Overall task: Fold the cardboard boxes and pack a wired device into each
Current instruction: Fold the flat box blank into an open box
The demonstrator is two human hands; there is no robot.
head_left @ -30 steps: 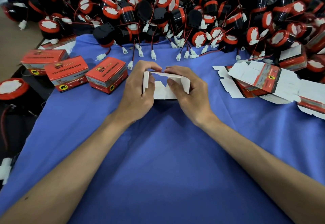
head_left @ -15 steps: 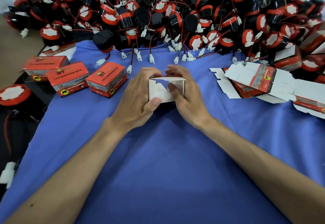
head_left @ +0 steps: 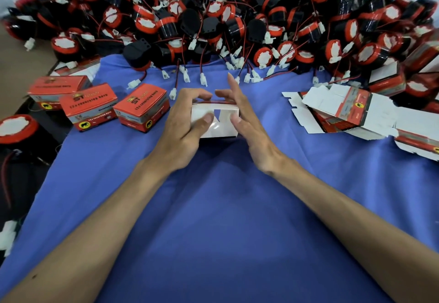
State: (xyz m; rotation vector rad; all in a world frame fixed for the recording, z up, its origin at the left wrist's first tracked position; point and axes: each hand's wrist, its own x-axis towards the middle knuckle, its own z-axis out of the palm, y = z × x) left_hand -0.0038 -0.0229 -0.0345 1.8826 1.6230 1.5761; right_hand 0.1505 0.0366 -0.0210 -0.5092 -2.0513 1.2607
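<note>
Three closed boxes (head_left: 142, 105) stand left on the blue surface (head_left: 213, 207). My left hand (head_left: 183, 127) grips the half-folded box (head_left: 221, 131) at centre, fingers curled round it. My right hand (head_left: 251, 134) touches it, fingers straight. Flat blanks (head_left: 342, 112) lie right; wired devices (head_left: 237, 22) crowd the far edge.

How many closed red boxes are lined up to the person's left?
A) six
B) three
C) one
B: three closed red boxes stand in a row on the left, beside the left hand that holds the white half-folded box.
</note>
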